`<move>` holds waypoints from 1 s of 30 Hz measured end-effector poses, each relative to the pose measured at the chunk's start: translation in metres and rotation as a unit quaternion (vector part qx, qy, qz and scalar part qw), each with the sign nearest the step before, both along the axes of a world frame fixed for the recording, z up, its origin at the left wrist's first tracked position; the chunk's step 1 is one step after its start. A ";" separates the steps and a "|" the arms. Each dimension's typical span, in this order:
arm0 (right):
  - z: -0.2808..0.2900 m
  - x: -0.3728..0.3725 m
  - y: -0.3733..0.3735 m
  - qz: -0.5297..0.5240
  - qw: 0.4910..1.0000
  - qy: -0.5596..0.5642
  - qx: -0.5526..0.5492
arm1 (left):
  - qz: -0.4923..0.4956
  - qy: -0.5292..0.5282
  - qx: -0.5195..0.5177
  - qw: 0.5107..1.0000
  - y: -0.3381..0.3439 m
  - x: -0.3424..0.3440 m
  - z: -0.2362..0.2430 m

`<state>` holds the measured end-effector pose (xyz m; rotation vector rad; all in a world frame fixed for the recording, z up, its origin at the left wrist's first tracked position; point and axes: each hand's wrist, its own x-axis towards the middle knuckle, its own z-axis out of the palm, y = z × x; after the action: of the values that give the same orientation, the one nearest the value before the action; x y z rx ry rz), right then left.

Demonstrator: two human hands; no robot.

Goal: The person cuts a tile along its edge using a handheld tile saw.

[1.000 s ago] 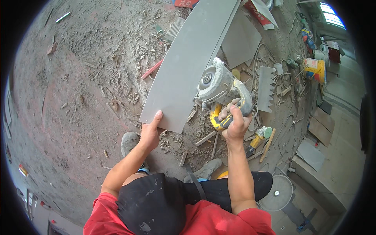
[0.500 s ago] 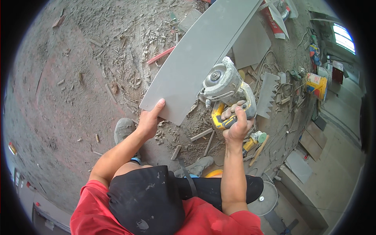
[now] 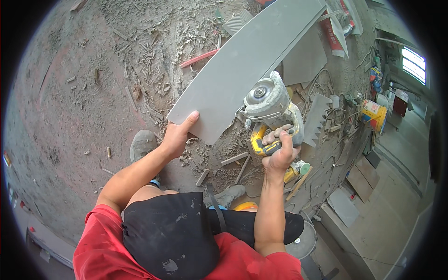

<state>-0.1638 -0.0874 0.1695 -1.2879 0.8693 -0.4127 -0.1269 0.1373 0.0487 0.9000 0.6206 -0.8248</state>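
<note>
A long grey tile [image 3: 233, 70] slants from the near left to the far right, with a thin line running along its right side. My left hand [image 3: 178, 137] is closed on its near left corner, thumb on top and fingers hidden below. In my right hand [image 3: 281, 151] is a dust-caked circular saw [image 3: 270, 103] with a yellow and black handle. My fingers wrap that handle. The saw's round blade sits at the tile's right edge; whether it touches or spins, I cannot tell.
Offcuts and rubble litter the dusty floor [image 3: 84, 107]. To the right lie a notched trowel [image 3: 318, 119], a yellow power tool [image 3: 294, 171] and cables. Farther right stands a yellow bucket [image 3: 373, 115]. My shoe [image 3: 143, 144] is near the tile's near corner.
The view has shifted slightly, so the floor things sit a little differently in it. Both hands keep their hold, and the saw stays beside the tile's right edge.
</note>
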 end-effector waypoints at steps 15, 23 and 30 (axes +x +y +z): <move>0.002 -0.008 0.005 0.003 1.000 0.020 -0.004 | 0.016 -0.017 -0.009 1.000 -0.001 -0.001 -0.002; 0.003 -0.013 0.008 -0.011 0.999 0.027 0.013 | 0.020 -0.017 -0.012 1.000 -0.002 -0.003 -0.001; 0.001 -0.016 0.008 -0.010 0.999 0.029 0.014 | 0.023 -0.015 -0.029 0.999 -0.001 -0.001 0.003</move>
<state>-0.1801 -0.0791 0.1708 -1.2716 0.9332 -0.3789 -0.1275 0.1363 0.0519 0.8414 0.5856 -0.7827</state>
